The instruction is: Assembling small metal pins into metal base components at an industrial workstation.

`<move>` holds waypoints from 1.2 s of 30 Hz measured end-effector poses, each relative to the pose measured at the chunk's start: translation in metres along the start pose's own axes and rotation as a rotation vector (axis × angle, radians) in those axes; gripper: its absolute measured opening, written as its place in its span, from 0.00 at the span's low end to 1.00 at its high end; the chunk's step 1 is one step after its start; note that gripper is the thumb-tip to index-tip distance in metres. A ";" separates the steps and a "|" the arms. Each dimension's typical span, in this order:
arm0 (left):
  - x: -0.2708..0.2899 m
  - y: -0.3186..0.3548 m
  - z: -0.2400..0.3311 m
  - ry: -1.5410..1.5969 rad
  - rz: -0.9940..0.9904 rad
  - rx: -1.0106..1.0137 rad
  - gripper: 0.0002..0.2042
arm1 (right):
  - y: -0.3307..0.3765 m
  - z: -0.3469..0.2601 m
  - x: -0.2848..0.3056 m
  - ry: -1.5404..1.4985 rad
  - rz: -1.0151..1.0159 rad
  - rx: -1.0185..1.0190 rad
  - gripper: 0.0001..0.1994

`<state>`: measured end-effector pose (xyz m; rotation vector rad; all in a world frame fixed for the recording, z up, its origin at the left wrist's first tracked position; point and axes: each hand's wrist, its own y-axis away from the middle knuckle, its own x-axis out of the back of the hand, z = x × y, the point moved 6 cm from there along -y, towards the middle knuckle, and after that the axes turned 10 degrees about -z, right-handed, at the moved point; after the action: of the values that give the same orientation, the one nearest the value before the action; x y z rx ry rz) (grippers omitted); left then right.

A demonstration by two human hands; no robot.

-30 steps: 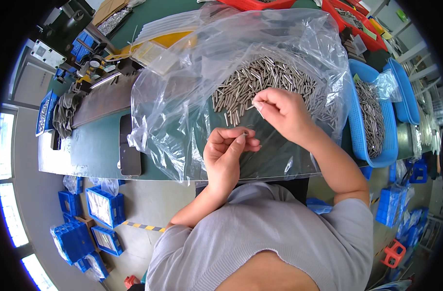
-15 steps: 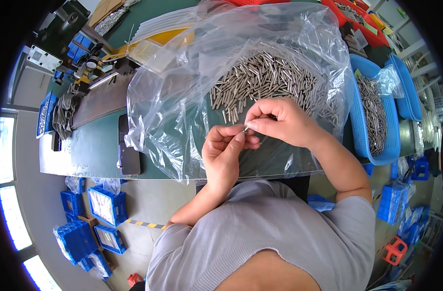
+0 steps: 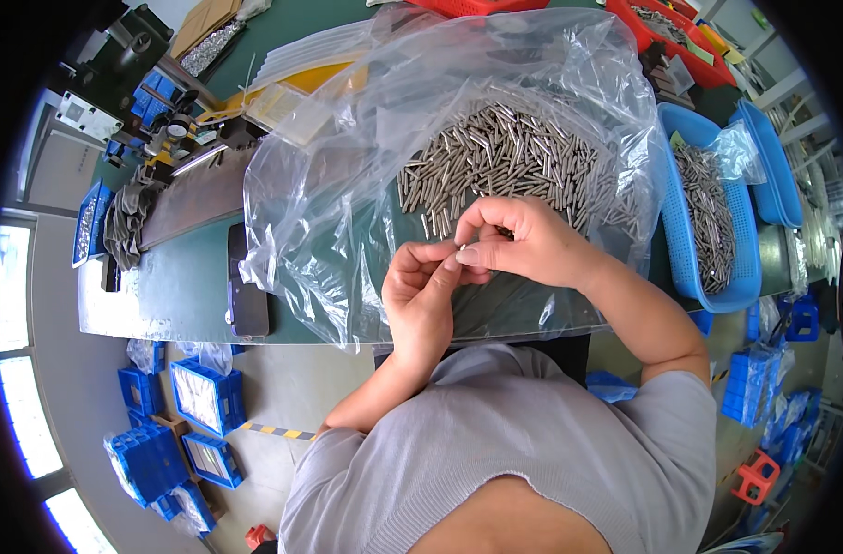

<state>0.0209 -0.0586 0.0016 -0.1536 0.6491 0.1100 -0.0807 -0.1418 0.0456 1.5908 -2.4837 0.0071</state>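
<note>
A small metal pin (image 3: 460,246) is pinched right between the two hands, just in front of the big pile of pins (image 3: 514,162) spread on the clear plastic bag (image 3: 348,166). The left hand (image 3: 421,295) is curled, fingertips closed on the pin, and the right hand (image 3: 518,242) is nipped shut on its other end, fingers bent.
</note>
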 end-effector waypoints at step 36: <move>0.000 -0.002 0.000 0.022 -0.005 0.031 0.04 | -0.004 0.011 0.011 -0.457 0.026 -0.067 0.07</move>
<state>0.0209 -0.0603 0.0017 -0.1265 0.6715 0.0931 -0.0833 -0.1548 0.0364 1.6858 -2.7948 -0.4819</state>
